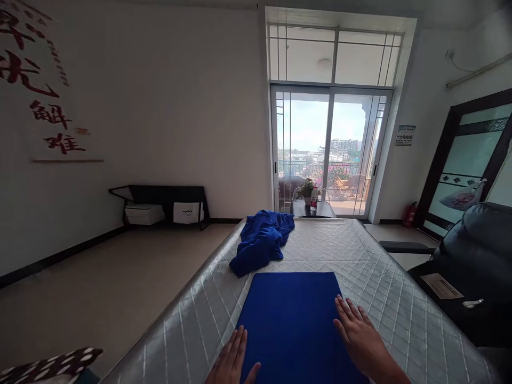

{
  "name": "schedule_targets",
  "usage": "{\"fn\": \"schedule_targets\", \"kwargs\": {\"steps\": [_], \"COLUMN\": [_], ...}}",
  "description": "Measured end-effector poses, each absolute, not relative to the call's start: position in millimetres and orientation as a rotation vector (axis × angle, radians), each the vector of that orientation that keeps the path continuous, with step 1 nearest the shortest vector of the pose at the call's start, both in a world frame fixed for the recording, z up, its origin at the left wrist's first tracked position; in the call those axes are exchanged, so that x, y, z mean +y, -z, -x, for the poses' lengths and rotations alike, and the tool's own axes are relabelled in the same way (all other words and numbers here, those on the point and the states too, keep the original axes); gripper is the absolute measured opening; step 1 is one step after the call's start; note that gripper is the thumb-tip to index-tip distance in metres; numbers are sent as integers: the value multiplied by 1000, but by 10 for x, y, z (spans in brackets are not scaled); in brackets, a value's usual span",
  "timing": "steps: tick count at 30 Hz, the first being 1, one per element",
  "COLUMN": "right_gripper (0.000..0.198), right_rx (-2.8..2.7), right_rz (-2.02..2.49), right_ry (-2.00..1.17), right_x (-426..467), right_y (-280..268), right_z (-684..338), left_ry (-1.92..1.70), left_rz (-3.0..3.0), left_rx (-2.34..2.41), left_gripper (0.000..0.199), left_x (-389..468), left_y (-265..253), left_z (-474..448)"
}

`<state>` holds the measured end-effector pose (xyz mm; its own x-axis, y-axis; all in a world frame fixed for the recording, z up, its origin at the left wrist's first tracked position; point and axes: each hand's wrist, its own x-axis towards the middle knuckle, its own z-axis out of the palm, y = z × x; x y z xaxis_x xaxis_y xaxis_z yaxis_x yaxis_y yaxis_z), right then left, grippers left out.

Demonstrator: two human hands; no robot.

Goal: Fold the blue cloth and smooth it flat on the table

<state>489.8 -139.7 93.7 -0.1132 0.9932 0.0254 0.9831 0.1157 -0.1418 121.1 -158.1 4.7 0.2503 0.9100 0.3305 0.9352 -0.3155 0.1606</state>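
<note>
A flat blue cloth [294,325] with straight edges lies smooth on the silver quilted table cover [384,298]. My left hand [232,358] rests at its left edge, fingers stretched out and thumb spread onto the cloth. At the right edge lies my right hand [356,332], flat and open, its fingers pointing forward. Both palms face down and neither hand grips anything. Beyond the far edge of the flat cloth sits a crumpled blue cloth [262,240], bunched toward the left side of the cover.
A small dark table [302,209] with a potted plant [307,191] and a bottle [314,198] stands past the far end. To the right is a black leather chair [480,256]. A low black rack [168,194] holds white boxes by the wall. A patterned cushion [52,368] shows lower left.
</note>
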Motion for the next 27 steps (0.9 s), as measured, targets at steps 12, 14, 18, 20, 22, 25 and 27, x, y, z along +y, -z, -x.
{"fn": "schedule_targets", "kwargs": {"steps": [12, 14, 18, 20, 22, 25, 27], "right_gripper": [63, 63, 59, 56, 55, 58, 61], "right_rx": [-2271, -2269, -2329, -2360, -2356, -2315, -2297], "right_rz": [2078, 2069, 1979, 1950, 1961, 1982, 1982], "right_ry": [-168, -151, -72, -58, -64, -64, -70], "right_x": [-1238, -1233, -1217, -1211, -1205, -1196, -1192], "right_y": [-618, -603, -520, -484, -469, -480, -498], "right_z": [-4949, -4961, -5010, -5036, -5051, -5049, -5039], "left_ry": [593, 548, 491, 539, 591, 614, 594], "left_rz": [2436, 2619, 2970, 3036, 3038, 2976, 2944], "left_rx": [-1598, -1430, -1168, -1136, -1199, -1337, -1364], "left_gripper": [73, 71, 68, 68, 68, 70, 71], "left_x": [-1630, -1579, -1404, -1285, -1168, -1041, -1002], "left_y": [-613, -825, -1121, -1120, -1020, -798, -689], "left_z": [-1837, -2186, -2926, -3213, -3396, -3453, -3358]}}
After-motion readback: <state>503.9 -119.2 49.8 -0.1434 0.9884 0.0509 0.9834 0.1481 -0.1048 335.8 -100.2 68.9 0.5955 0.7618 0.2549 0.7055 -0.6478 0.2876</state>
